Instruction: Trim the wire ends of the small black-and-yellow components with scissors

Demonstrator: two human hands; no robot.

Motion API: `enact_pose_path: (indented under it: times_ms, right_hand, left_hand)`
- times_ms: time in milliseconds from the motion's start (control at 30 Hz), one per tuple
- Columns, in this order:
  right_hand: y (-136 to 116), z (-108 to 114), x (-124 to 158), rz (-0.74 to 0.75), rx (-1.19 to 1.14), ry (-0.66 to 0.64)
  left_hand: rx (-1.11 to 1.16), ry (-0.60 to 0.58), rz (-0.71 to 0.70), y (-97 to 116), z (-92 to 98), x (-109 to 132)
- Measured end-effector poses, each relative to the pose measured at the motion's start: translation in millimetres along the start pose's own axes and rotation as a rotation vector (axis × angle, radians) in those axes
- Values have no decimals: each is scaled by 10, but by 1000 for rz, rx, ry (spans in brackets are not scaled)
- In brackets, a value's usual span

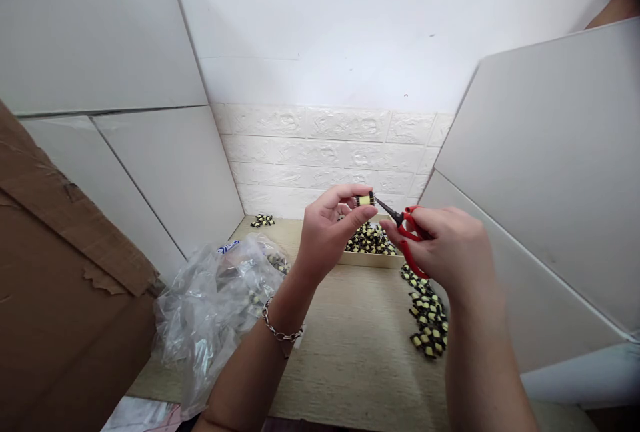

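Note:
Between the thumb and fingers of my left hand (327,229) is a small transformer (365,200), black with a yellow-taped middle and thin metal pins at its sides. My right hand (450,245) grips red-handled scissors (411,235). Their dark, narrow tips point left and reach the pins on the transformer's right side; whether they touch, I cannot tell. Below and behind both hands, a shallow box (373,260) holds many similar transformers. More of these transformers (429,315) lie in a loose pile beside the box, left of my right forearm.
Crumpled clear plastic bags (220,305) with some transformers lie left of my left forearm. A small cluster of transformers (263,220) sits at the table's back left. A brown cardboard box (65,272) stands far left. White panels and a brick-patterned wall (345,122) enclose the table (345,339).

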State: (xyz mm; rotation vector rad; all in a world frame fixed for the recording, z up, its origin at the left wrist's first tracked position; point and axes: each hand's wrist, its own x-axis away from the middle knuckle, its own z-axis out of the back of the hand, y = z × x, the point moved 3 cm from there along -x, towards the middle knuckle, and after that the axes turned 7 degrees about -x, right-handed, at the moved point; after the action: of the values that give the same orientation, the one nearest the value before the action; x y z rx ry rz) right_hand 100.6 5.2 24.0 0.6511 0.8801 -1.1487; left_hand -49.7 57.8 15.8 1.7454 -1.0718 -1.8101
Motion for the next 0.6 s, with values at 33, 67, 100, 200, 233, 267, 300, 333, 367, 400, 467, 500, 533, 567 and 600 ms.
enact_pose_path:
  times_ms: [33,67,100,200,233,267,300,333,367,400,467,500,533,567,600]
  right_hand:
    - [-1,0,0,1,-1,1]
    - [-3,0,0,3,-3,0]
    - [-5,-2,-1,5,-5,-1]
    - [-12,-7,-3,8,-5,-5]
    - [-14,-9,-4,10,-3,-6]
    - [-16,-9,-6,12,-1,-5]
    - [-17,-10,-7,14,-1,-4]
    - [-17,-9,-8,14,-2,-3]
    - [-17,-8,-9,15,-5,-1]
    - [-17,-6,-11,15,-9,0]
    - [-18,-4,-13,17,-19,-3]
    - [-19,-2,-13,17,-23,-5]
    - [-21,-2,-13,18,-24,-5]
    - [-22,-1,-13,20,-25,-4]
    - [-23,-1,-12,23,-25,-2]
  left_hand:
    - [2,2,3,0,1,1]
    - [4,5,6,0,1,2]
    - [6,6,7,0,2,3]
    - [14,1,1,-4,-1,1]
    - [16,-2,-2,-6,-3,0]
    - [18,-4,-5,-9,-4,-1]
    - [20,-7,-5,-12,-6,-2]
    - [22,-8,-5,-13,-8,-3]
    - [23,-9,-4,-15,-9,-3]
    - [23,-9,-2,-15,-10,-3]
    - [22,-5,2,-14,-9,-2]
    - [22,-1,4,-13,-8,-2]
    - [22,0,6,-12,-8,-3]
    - [23,0,8,-12,-7,-4]
    - [25,0,9,-13,-7,-6]
